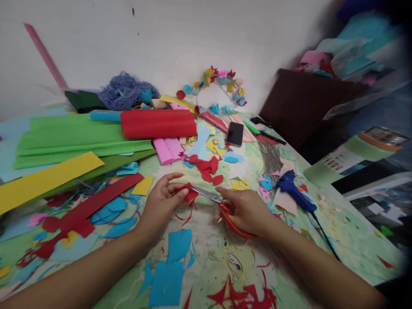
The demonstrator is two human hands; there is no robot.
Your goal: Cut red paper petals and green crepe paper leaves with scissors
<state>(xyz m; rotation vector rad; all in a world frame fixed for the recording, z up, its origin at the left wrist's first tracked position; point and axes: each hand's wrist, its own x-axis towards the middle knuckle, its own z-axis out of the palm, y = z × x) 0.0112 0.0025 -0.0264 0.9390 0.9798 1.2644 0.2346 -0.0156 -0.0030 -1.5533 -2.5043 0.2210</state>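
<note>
My left hand (pixel 165 199) pinches a small piece of red paper (pixel 191 195) between thumb and fingers. Orange-handled scissors (pixel 234 226) are gripped in my right hand (pixel 247 208), and their blades point left, touching the red piece. Just beyond the blades lies a loose group of red petal shapes (pixel 207 167). Thin red trimmings rest on the table below the scissors. Nearer to me are two blue paper squares (pixel 166 283), one partly over the other, with more red scraps (pixel 244 298) to their right.
Rolls of red (pixel 157 123) and green paper (pixel 74 137) lie at the back left. A phone (pixel 235 134) and a flower wreath (pixel 222 92) are farther back. On the right are a blue glue gun (pixel 294 191) with its cord and a green container (pixel 350 156).
</note>
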